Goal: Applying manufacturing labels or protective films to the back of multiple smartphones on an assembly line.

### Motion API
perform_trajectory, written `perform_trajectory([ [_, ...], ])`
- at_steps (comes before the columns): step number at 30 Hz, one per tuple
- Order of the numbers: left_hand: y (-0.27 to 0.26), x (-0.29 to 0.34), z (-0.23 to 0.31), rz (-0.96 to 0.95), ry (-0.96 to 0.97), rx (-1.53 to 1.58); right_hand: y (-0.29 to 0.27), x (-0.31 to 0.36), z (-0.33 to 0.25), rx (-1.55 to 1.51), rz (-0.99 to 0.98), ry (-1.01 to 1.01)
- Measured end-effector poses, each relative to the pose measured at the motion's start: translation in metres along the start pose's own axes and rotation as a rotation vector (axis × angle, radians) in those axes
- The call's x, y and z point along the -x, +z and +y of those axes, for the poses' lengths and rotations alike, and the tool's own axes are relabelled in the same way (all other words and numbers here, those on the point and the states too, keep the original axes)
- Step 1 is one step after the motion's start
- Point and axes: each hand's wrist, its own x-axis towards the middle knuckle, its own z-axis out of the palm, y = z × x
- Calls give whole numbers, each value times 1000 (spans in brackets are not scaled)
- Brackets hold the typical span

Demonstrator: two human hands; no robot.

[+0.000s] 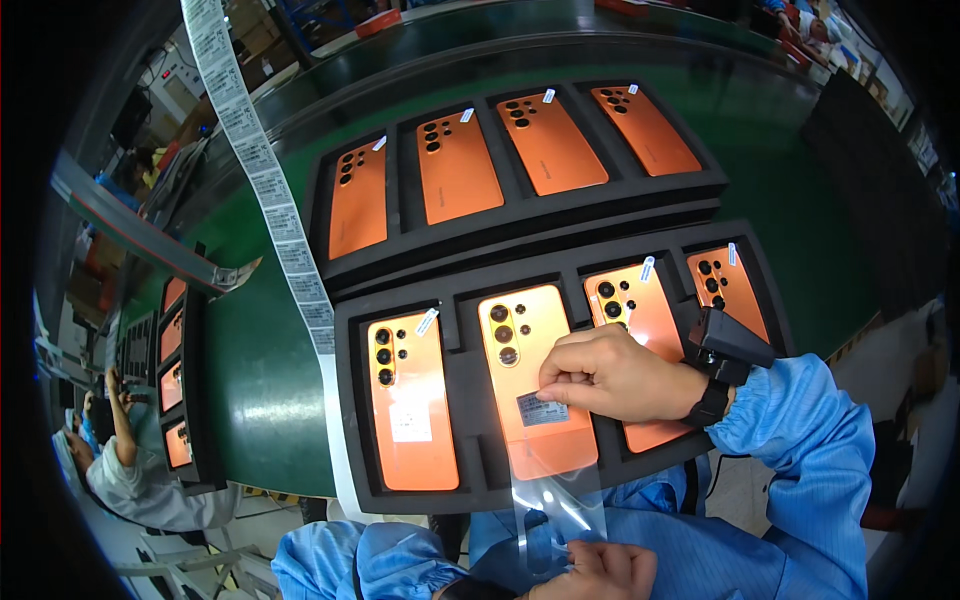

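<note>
An orange phone [530, 350] lies back up in the near black foam tray [465, 400], second from the left. My right hand [620, 375] is closed over it, its fingertips pinching the upper edge of a small grey label [542, 409] that lies against the phone's back. Below, at the tray's front edge, my left hand [595, 572] is closed on the lower end of a clear plastic film [560, 505]. That film hangs down from the phone's lower part. Leftmost in the tray, another orange phone [412, 370] carries a whitish label [410, 423].
Behind stands a second foam tray [520, 215] with several orange phones. A long strip of printed labels [262, 175] runs down on the left. Farther left, another tray [195, 400] of phones lies on the green bench [265, 410], near a person in pale clothing [130, 480].
</note>
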Motion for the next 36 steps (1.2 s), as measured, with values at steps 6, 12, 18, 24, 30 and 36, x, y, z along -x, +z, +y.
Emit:
perform_trajectory([
  [6, -1, -2, -2, -20, 11, -1, 0, -1, 2, -7, -15, -5],
  [12, -2, -2, -5, -34, 39, -11, -2, -3, 1, 16, -30, 8],
  [18, -1, -2, -5, -28, 50, 41, -1, -3, 1, 17, -29, 11],
  [24, 2, -2, -4, -20, 47, 31, 0, -3, -1, -16, -10, 33],
  [30, 0, -3, -6, -15, 55, 15, -1, -3, -2, -13, -8, 25],
  [36, 0, -4, -6, -7, 41, 42, -2, -3, -3, -7, -13, 31],
])
